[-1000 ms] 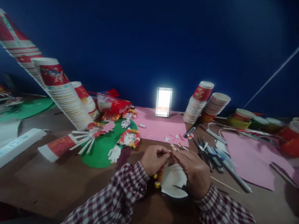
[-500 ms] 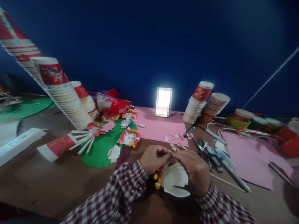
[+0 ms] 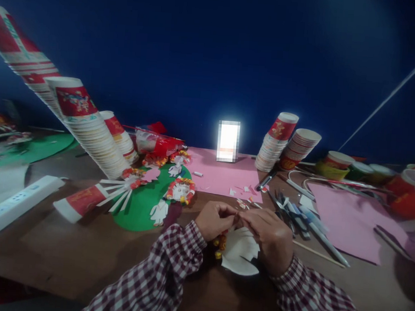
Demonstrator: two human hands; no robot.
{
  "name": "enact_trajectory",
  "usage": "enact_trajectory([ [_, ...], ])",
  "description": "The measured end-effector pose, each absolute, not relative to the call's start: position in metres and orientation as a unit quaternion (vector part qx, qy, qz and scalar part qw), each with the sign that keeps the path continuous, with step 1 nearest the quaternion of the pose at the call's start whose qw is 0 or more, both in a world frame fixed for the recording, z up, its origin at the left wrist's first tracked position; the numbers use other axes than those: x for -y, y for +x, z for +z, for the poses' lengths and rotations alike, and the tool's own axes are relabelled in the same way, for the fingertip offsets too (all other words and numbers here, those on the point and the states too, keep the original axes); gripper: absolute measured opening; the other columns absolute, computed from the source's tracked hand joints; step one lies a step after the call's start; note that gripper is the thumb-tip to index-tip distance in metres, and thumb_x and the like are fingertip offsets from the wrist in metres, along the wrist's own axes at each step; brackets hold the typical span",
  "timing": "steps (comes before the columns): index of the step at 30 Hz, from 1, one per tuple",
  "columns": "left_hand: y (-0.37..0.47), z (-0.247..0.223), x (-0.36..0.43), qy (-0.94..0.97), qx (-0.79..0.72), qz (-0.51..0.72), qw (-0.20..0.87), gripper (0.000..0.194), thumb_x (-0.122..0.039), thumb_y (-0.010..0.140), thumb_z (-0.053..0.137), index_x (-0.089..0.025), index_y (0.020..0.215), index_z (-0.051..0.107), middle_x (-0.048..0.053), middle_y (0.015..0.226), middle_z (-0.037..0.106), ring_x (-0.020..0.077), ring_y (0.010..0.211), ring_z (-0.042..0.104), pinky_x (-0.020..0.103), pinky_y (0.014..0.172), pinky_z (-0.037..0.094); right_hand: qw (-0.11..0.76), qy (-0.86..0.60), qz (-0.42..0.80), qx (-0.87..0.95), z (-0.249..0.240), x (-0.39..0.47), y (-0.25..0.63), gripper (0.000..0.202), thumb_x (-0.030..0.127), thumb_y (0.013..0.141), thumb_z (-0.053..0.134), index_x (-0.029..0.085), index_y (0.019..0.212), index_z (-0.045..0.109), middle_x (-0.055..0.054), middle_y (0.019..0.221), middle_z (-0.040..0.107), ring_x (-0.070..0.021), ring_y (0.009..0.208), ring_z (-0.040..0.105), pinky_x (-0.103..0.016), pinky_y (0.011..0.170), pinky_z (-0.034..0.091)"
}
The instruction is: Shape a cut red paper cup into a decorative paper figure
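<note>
A cut paper cup [image 3: 240,252], white inside with slits in its wall, is between my two hands just above the brown table. Along its left side, small red-and-yellow curled strips [image 3: 219,246] stick out. My left hand [image 3: 214,221] is closed, thumb and fingers pinching the cup's far edge. Fingertips of my right hand [image 3: 271,236] meet the left ones at that edge, with the palm arched over the cup's right side. What lies right between the fingertips is hidden.
Left of my hands, a green sheet [image 3: 132,219] carries white paper figures and a curled-strip ring [image 3: 180,190]. A cup cut into strips [image 3: 83,201] lies beside it. Leaning cup stacks [image 3: 91,133], pink sheets [image 3: 212,184], pens and scissors [image 3: 292,213], and a power strip [image 3: 10,205] surround the work.
The cut paper cup has tilted and shifted slightly left under my fingers. Both hands stay nearly in place, fingertips still together; the whole view has shifted a little.
</note>
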State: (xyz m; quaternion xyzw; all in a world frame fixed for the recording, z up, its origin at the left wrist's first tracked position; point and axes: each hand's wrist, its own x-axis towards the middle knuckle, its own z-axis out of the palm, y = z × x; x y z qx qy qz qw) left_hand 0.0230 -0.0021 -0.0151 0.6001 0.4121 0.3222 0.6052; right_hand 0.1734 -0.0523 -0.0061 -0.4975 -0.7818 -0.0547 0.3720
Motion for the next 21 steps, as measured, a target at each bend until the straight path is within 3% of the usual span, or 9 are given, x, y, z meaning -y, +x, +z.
enact_trajectory([
  [5,0.0224,-0.0193,0.0010,0.599,-0.422,0.310,0.606,0.020,-0.025,0.068,0.054,-0.009,0.073,0.066,0.000,0.052,0.057,0.0052,0.042,0.044,0.016,0.042,0.035,0.371,-0.492,-0.058,0.785,-0.0043,0.0529,0.1741,0.016,0.020,0.080,0.049,0.018,0.087,0.063,-0.005,0.082,0.064,-0.0151,0.081,0.055,-0.028,0.077,0.042],
  [11,0.0187,-0.0193,-0.0002,0.638,-0.410,0.325,0.566,0.035,-0.040,0.071,0.053,-0.008,0.066,0.065,0.002,0.051,0.057,0.0065,0.045,0.045,0.016,0.044,0.034,0.381,-0.483,-0.060,0.786,-0.0020,0.0531,0.1736,0.018,0.023,0.080,0.048,0.017,0.085,0.064,-0.006,0.082,0.064,-0.0161,0.079,0.055,-0.030,0.073,0.043],
  [21,0.0198,-0.0195,-0.0014,0.648,-0.421,0.324,0.547,0.034,-0.040,0.073,0.052,-0.009,0.066,0.065,0.003,0.053,0.059,0.0084,0.046,0.048,0.018,0.045,0.036,0.369,-0.500,-0.053,0.782,-0.0077,0.0518,0.1739,0.018,0.023,0.080,0.049,0.018,0.092,0.062,-0.006,0.088,0.064,-0.0167,0.085,0.056,-0.030,0.076,0.044],
])
